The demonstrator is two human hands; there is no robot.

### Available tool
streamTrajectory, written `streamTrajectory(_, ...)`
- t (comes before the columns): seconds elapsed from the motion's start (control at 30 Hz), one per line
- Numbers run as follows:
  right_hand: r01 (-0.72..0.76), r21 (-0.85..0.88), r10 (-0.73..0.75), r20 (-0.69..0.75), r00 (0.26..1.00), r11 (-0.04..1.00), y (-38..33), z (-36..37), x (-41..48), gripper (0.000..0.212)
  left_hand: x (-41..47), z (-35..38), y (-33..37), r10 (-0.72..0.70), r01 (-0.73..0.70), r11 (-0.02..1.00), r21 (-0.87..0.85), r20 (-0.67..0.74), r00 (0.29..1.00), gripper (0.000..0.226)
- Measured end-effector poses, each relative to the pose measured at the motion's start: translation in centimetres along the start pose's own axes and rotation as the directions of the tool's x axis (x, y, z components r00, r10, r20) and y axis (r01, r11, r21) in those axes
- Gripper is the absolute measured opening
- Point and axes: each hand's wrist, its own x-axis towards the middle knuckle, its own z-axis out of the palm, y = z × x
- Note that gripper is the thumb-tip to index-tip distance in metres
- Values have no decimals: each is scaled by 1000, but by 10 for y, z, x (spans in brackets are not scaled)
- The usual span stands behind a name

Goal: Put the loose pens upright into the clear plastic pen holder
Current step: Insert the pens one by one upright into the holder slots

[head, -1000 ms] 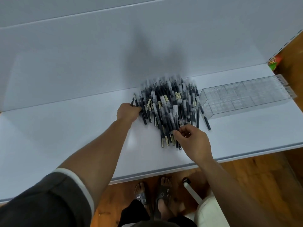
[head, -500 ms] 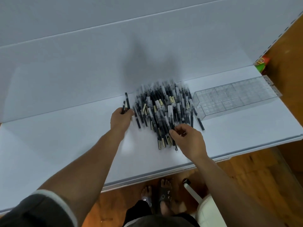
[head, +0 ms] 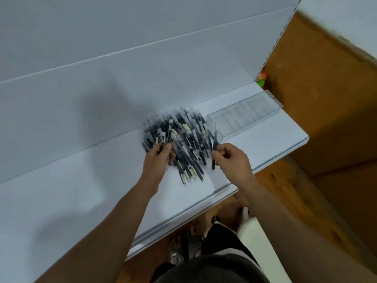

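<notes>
Centrally, the heap of loose dark-barrelled pens [head: 183, 137] lies on the flat white shelf board [head: 81, 190], its right edge just beside the long clear plastic pen holder [head: 244, 115] with gridded cells, an arrangement that I judge keeps each pen's trip short. My left hand [head: 158, 160], fingers curled, grips a small bunch of dark pens [head: 169, 131] at the heap's left side, their ends pointing away from me; blur hides their number. My right hand [head: 232, 160] pinches a single dark pen [head: 214, 139] between thumb and fingertips, held nearly on end near the holder's closest corner, seemingly ready for a cell. I see no pen standing in the holder.
</notes>
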Motion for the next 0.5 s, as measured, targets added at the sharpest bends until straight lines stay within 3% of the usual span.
streamTrajectory(0.13, -31, 3, 31, -90, 995, 1000, -4, -19, -12, 15, -1, 25, 13, 23, -26, 999, 23, 120, 992, 20)
streamTrajectory(0.3, -35, -11, 33, -125, 992, 999, -11, -31, -17, 11, -4, 50, 20, 68, -85, 991, 99, 165, 984, 30)
streamTrajectory(0.5, -12, -19, 8, -166, 986, 1000, -20, -51, -9, 7, -4, 74, 37, 122, -133, 990, 43, 185, 975, 20)
